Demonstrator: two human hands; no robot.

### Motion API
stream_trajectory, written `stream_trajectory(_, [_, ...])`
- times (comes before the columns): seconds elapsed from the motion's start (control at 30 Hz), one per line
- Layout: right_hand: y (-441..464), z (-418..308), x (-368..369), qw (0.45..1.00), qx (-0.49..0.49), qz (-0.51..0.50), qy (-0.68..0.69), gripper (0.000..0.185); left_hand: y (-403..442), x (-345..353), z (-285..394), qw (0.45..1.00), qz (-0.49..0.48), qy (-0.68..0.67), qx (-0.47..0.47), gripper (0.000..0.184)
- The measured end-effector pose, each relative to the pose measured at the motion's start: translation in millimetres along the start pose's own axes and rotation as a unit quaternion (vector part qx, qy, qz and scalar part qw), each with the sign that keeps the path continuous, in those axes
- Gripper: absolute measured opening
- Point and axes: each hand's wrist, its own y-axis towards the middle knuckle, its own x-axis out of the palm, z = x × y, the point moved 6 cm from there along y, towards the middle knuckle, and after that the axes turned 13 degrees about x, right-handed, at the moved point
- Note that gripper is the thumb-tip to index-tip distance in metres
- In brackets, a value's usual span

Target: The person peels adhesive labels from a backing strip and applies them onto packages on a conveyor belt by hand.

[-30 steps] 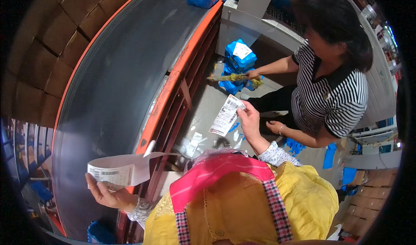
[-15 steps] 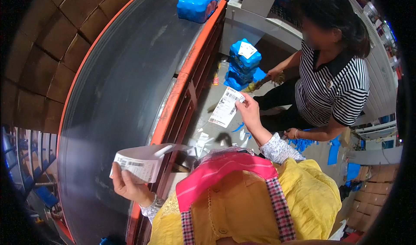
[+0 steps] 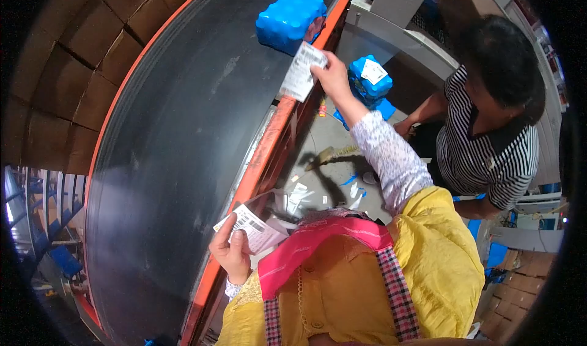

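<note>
Warehouse, judging by conveyor belt [image 3: 165, 181] and stacked cartons [image 3: 58, 89]

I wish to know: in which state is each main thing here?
Right hand, pinching a label
Left hand, holding a label strip
Blue pack on conveyor belt, wrapped, no label visible
Other blue pack, wrapped, white label on top
Paper scraps, scattered on the floor

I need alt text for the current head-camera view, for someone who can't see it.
The person's right hand holds a white printed label out near a blue-wrapped pack on a curved black conveyor belt; the left hand holds a barcode label. A striped-shirted co-worker is at the right.
</note>
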Motion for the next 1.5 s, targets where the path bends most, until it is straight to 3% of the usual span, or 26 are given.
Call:
stream_trajectory(0.17, [105.7, -4.7, 51.1, 0.997, -0.023, 0.046, -0.059, 0.048, 14.9, 8.5, -4.2, 0.998, 0.036, -0.027, -0.048, 0.035])
stream_trajectory(0.37, [169.1, -8.8, 102.3, 0.988, -0.033, 0.079, -0.127, 0.046, 18.2, 0.3, -23.4, 0.996, 0.048, -0.009, -0.081, 0.037])
stream_trajectory(0.57, [162.1, -2.9, 152.2, 0.959, -0.088, 0.046, -0.265, 0.066, 29.9, -1.3, -24.4, 0.993, 0.047, -0.012, -0.104, 0.036])
stream_trajectory(0.6, [131.9, -31.9, 147.7, 0.921, -0.162, 0.099, -0.341, 0.081, 31.3, -0.9, -23.2, 0.994, 0.046, -0.009, -0.099, 0.035])
stream_trajectory(0.7, [120.6, -27.6, 181.1, 0.867, -0.248, -0.015, -0.431, 0.082, 32.6, -0.7, -20.4, 0.993, 0.063, -0.012, -0.096, 0.035])
stream_trajectory(0.77, [109.8, 11.1, 213.7, 0.870, -0.198, -0.142, -0.428, 0.088, 29.8, 4.4, -27.1, 0.993, 0.065, -0.014, -0.097, 0.033])
stream_trajectory(0.83, [73.9, -13.7, 207.7, 0.870, -0.142, -0.136, -0.453, 0.095, 25.2, 4.0, -42.9, 0.994, 0.046, -0.019, -0.099, 0.033])
stream_trajectory(0.9, [39.9, -23.5, 212.9, 0.870, -0.169, -0.121, -0.447, 0.097, 22.8, 10.5, -65.7, 0.993, 0.058, 0.015, -0.098, 0.033])
stream_trajectory(1.0, [-28.7, -38.7, 215.7, 0.861, -0.233, -0.261, -0.369, 0.085, 15.9, 32.6, -72.7, 0.994, 0.060, 0.035, -0.081, 0.035])
stream_trajectory(1.03, [-55.5, -40.5, 210.5, 0.864, -0.257, -0.296, -0.317, 0.083, 14.7, 40.7, -69.1, 0.990, 0.036, 0.120, -0.059, 0.037])
stream_trajectory(1.1, [-120.7, -64.9, 186.2, 0.813, -0.292, -0.453, -0.218, 0.066, 13.7, 57.8, -53.8, 0.977, 0.016, 0.210, -0.038, 0.040])
stream_trajectory(1.17, [-173.1, -70.7, 141.8, 0.766, -0.141, -0.626, -0.035, 0.049, 1.9, 54.9, -56.7, 0.976, 0.009, 0.218, -0.025, 0.052])
stream_trajectory(1.23, [-214.2, -54.2, 95.6, 0.756, -0.086, -0.647, -0.049, 0.036, -11.6, 53.7, -51.0, 0.967, -0.009, 0.254, 0.018, 0.062])
stream_trajectory(1.3, [-238.2, -34.5, 71.2, 0.787, -0.137, -0.602, -0.009, 0.033, -25.4, 50.4, -58.5, 0.978, -0.007, 0.209, -0.007, 0.073])
stream_trajectory(1.33, [-239.6, -29.6, 50.0, 0.819, -0.102, -0.562, 0.053, 0.025, -32.6, 58.5, -60.9, 0.980, -0.019, 0.195, -0.031, 0.075])
stream_trajectory(1.4, [-248.1, -26.0, 23.2, 0.846, -0.125, -0.513, 0.075, 0.020, -42.0, 68.4, -70.2, 0.986, -0.043, 0.111, -0.117, 0.080])
stream_trajectory(1.43, [-250.3, -24.2, 11.0, 0.854, -0.140, -0.493, 0.091, 0.019, -46.3, 69.3, -75.6, 0.988, -0.086, 0.091, -0.094, 0.069])
stream_trajectory(1.47, [-255.0, -29.6, -3.4, 0.852, -0.209, -0.473, 0.086, 0.016, -61.7, 65.8, -90.1, 0.980, -0.092, -0.011, -0.175, 0.056])
stream_trajectory(1.5, [-262.6, -23.2, -11.9, 0.848, -0.214, -0.478, 0.074, 0.015, -81.7, 60.8, -104.3, 0.957, -0.096, -0.113, -0.250, 0.044])
